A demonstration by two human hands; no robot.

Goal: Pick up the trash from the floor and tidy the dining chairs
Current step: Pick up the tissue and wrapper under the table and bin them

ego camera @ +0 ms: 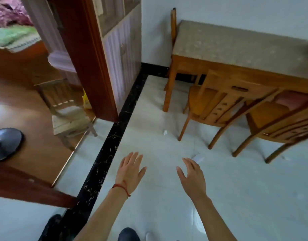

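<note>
At nine o'clock a dark grey rounded object [5, 143] sits at the frame's edge on the brown floor of a side room, and toward ten o'clock a small wooden chair [69, 108] stands just inside the doorway. A black marble strip [113, 136] runs diagonally from about seven o'clock up to twelve, dividing that room from the pale tiled floor [236, 188].

Just below centre, the left hand [130, 169] stretches forward, palm down, fingers spread wide and holding nothing; a red string bracelet [121, 186] circles its wrist. A small crumpled white scrap [165, 132] lies on the tiles near centre, close to a chair leg.

The right hand [193, 174], at five o'clock from centre, is also flat, loosely spread and empty. A flat white piece of paper [198, 158] lies on the floor just beyond its fingertips, partly hidden by them.

From one to three o'clock stands the dining table [236, 47] with a patterned cloth. A chair [210, 108] is tucked under its near side, a second chair [280, 122] beside it at three o'clock, and a third chair [173, 32] stands at the table's far left end against the wall.
</note>
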